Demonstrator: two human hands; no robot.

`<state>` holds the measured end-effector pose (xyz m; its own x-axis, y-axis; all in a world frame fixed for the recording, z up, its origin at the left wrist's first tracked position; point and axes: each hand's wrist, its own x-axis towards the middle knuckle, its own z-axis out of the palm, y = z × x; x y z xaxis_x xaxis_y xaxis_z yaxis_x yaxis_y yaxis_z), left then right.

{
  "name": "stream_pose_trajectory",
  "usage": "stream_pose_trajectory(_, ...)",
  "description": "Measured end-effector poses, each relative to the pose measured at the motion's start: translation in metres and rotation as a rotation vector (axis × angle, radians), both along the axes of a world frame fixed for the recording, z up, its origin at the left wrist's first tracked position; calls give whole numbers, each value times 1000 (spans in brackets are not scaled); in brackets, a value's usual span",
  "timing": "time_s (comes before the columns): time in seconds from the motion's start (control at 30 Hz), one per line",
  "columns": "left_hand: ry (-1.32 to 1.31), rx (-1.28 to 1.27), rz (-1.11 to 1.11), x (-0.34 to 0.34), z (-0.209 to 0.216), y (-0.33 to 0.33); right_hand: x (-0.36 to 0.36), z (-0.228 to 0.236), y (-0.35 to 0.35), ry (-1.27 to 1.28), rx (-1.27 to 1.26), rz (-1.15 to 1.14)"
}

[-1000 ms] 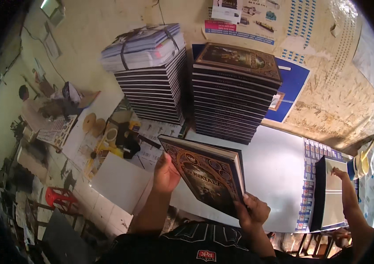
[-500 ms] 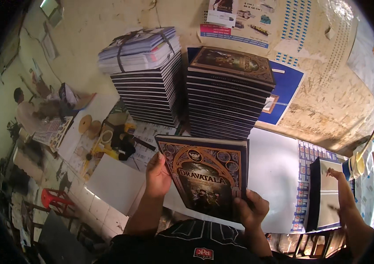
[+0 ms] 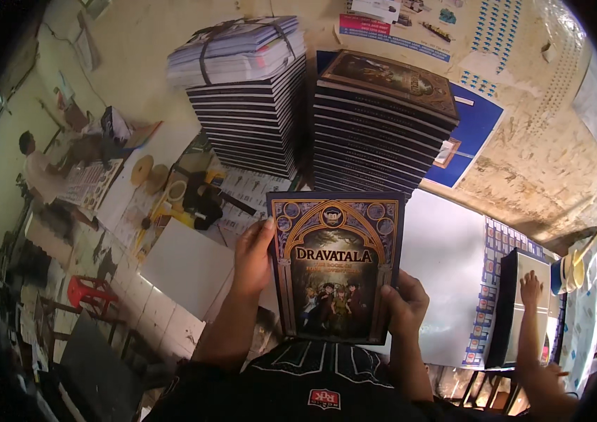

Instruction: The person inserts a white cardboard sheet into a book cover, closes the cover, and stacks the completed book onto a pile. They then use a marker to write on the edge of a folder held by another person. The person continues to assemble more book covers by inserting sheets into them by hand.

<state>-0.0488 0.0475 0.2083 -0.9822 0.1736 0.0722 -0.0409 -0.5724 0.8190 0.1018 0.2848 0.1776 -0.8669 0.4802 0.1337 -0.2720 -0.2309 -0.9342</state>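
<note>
A hardcover book [image 3: 337, 281] with a dark, ornate illustrated front cover is held upright before me, its cover turned toward me. My left hand [image 3: 253, 257] grips its left edge, the thumb on the cover's side. At the lower right edge my right hand [image 3: 405, 304] is closed round it, thumb on the cover and fingers behind. Just beyond stands a tall stack of matching books [image 3: 379, 133], the topmost lying cover up. To its left rises a second stack [image 3: 246, 130] of dark-edged books, with a strapped bundle of papers [image 3: 235, 53] on top.
A white board [image 3: 439, 281] covers the table on the right. A co-worker's hand [image 3: 531, 290] rests on a grey-beige cover [image 3: 525, 316] there, near a blue-and-white tub [image 3: 562, 273]. Tape rolls [image 3: 142, 167] lie left; a red stool [image 3: 93, 292] stands on the floor. Another person [image 3: 40, 169] is farther back.
The book has been tilted up, so its cover faces me squarely and its top edge is no longer seen. The co-worker's hand has shifted on the cover at right.
</note>
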Motion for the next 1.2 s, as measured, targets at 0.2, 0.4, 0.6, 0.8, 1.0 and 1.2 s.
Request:
stream_pose_trajectory(0.2,-5,-109,47,-5,-17,-7,-1,-9,-4,-57,-40,29)
stream_pose_trajectory(0.4,-54,-177,-51,-18,-47,-12,-11,-30,5,-201,10,271)
stream_pose_trajectory(0.6,232,-802,92,-44,-60,0,-3,-35,-12,-279,147,156)
stream_pose_trajectory(0.8,747,-1286,-200,-17,-16,42,7,-24,-12,-367,727,26)
stream_pose_trajectory(1.0,929,-781,80,-12,44,51,-8,22,-5,-451,924,142)
stream_pose_trajectory(1.2,611,-1360,186,5,-163,-10,-69,163,65,-448,1166,-102)
